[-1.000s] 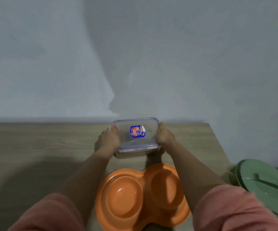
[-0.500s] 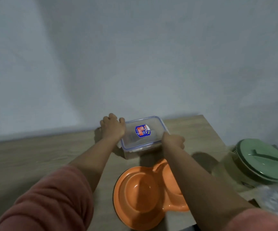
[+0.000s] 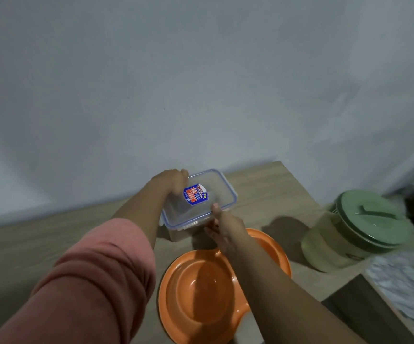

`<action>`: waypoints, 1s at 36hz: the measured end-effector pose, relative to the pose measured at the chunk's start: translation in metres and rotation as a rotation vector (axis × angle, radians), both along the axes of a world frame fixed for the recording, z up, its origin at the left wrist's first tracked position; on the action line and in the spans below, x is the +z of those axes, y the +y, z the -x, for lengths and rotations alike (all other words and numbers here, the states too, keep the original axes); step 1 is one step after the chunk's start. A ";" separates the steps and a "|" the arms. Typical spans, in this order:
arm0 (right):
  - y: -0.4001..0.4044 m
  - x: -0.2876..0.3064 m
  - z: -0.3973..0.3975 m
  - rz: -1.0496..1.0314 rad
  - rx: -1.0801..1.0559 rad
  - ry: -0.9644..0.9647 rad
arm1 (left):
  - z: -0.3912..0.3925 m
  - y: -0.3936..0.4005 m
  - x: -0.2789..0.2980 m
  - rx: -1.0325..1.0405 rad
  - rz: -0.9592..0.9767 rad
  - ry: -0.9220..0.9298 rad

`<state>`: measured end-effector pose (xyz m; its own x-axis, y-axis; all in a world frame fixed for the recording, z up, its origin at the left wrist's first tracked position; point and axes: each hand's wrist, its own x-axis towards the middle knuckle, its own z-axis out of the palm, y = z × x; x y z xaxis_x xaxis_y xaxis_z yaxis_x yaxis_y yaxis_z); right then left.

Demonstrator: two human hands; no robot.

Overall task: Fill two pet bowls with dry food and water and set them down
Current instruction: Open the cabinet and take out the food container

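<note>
A clear rectangular food container [image 3: 215, 192] with a blue-rimmed lid and a red-and-blue label stands at the back of the wooden table [image 3: 51, 239]. My left hand [image 3: 172, 180] grips its far-left corner. At the near-right edge of the lid, my right hand [image 3: 222, 225] has its fingers hooked on the lid flap. An orange double pet bowl [image 3: 201, 294] lies empty on the table just in front of the container, partly under my right forearm. A translucent water jug [image 3: 330, 244] with a green lid sits to the right.
The grey wall stands close behind the table. The table's right edge runs near the jug, and beyond it lies a pale mottled surface [image 3: 404, 276].
The view swung left and down. My left hand slid from the container's left side to its far-left corner, and my right hand came round to the lid's near edge.
</note>
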<state>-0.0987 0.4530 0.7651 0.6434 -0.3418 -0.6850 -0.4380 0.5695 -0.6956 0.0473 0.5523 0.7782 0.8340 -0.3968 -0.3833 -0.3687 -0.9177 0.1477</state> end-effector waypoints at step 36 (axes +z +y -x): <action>0.088 0.067 0.020 0.585 0.270 -0.051 | 0.137 0.134 0.074 0.801 0.484 -0.289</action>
